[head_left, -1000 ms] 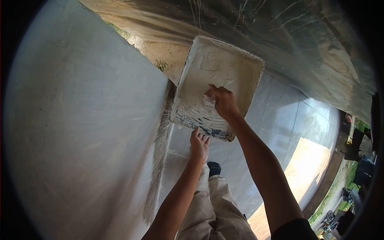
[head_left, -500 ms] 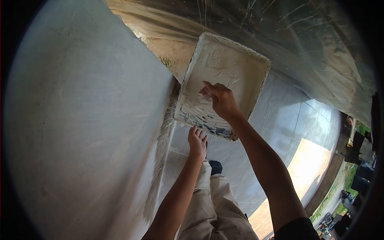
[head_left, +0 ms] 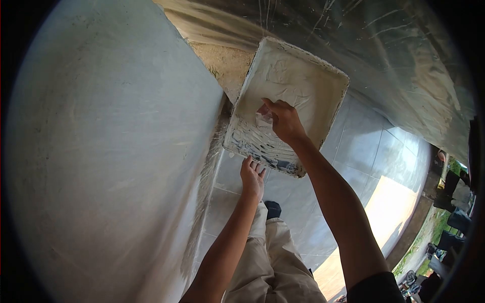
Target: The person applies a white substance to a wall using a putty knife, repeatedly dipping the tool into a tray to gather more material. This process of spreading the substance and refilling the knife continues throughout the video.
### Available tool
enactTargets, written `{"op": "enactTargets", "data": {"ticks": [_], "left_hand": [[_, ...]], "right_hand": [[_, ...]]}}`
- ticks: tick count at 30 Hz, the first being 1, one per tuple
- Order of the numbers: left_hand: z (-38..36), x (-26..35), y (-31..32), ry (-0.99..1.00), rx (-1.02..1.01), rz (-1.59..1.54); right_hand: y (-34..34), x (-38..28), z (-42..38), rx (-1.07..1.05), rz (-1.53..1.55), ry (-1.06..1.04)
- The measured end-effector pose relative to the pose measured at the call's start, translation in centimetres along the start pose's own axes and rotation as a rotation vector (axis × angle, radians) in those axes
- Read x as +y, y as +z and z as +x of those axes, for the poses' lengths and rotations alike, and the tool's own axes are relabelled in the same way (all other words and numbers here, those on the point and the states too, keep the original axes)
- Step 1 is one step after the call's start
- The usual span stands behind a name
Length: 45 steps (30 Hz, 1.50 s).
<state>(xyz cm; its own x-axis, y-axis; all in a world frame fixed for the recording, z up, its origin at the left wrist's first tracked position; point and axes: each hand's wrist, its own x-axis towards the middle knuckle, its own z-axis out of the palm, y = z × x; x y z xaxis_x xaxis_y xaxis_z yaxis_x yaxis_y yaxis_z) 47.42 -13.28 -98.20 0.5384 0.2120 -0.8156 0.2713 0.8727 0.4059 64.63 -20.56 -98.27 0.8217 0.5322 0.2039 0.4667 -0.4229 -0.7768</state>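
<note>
A paint tray (head_left: 313, 96) with pale, creamy paint spread inside lies in the upper middle; dark streaks show on its ribbed lower end. My left hand (head_left: 252, 178) is at the tray's near edge, palm up, fingertips against or under the rim, its fingers a little bent. Over the tray, my right hand (head_left: 284, 119) has its fingers closed round the top of a small, whitish tool (head_left: 263, 117), whose lower part reaches the paint. What kind of tool it is cannot be made out.
A large grey wall (head_left: 116, 126) fills the left side. Plastic sheeting (head_left: 394, 55) hangs across the top right. Below lie grey floor tiles (head_left: 353, 141), with a sunlit patch at the right. My legs and a dark shoe (head_left: 273, 209) are at the bottom. Various items lie at far right.
The tray appears slightly further right in the view. My right hand has shifted a little to the right with the tool, more of which now shows.
</note>
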Motion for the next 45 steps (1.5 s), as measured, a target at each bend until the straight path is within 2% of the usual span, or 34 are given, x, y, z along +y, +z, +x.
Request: {"op": "enactTargets", "data": {"ticks": [10, 13, 16, 19, 21, 23, 24, 30, 34, 36, 43, 45], "left_hand": [[-0.2, -0.2, 0.7, -0.01, -0.034, -0.042], [-0.1, -0.2, 0.3, -0.004, -0.066, -0.038], [-0.2, 0.1, 0.8, -0.006, -0.083, -0.052], [-0.1, 0.2, 0.4, -0.008, -0.089, -0.055], [0.2, -0.1, 0.3, -0.008, -0.117, -0.056], [0.5, -0.4, 0.4, -0.014, 0.01, -0.116], [0.6, -0.6, 0.2, -0.015, 0.009, -0.117], [0.6, -0.7, -0.1, 0.02, -0.055, -0.151], [0.6, -0.4, -0.3, 0.01, -0.082, -0.122], [0.3, -0.2, -0.1, 0.005, -0.083, -0.121], [0.0, 0.2, -0.8, -0.012, -0.149, -0.055], [-0.4, 0.2, -1.1, 0.0, -0.147, -0.032]], "right_hand": [[-0.1, -0.5, -0.8, 0.031, -0.083, 0.085], [0.3, -0.4, -2.1, 0.017, -0.089, 0.074], [0.8, -0.3, -3.6, 0.089, -0.008, 0.003], [0.7, -0.8, -3.8, 0.024, -0.032, 0.087], [0.9, -1.0, -3.6, -0.003, -0.069, -0.007], [1.5, -0.5, -4.3, -0.054, -0.066, 0.03], [1.8, -0.3, -4.7, -0.104, -0.061, 0.066], [2.0, -1.6, -7.4, -0.006, 0.004, 0.164], [2.0, -1.4, -7.2, -0.007, -0.036, 0.094], [1.9, -1.1, -7.4, -0.076, -0.025, 0.164], [0.6, -1.6, -6.9, -0.1, -0.006, 0.188], [0.1, -1.5, -7.2, -0.139, -0.047, 0.25]]}}
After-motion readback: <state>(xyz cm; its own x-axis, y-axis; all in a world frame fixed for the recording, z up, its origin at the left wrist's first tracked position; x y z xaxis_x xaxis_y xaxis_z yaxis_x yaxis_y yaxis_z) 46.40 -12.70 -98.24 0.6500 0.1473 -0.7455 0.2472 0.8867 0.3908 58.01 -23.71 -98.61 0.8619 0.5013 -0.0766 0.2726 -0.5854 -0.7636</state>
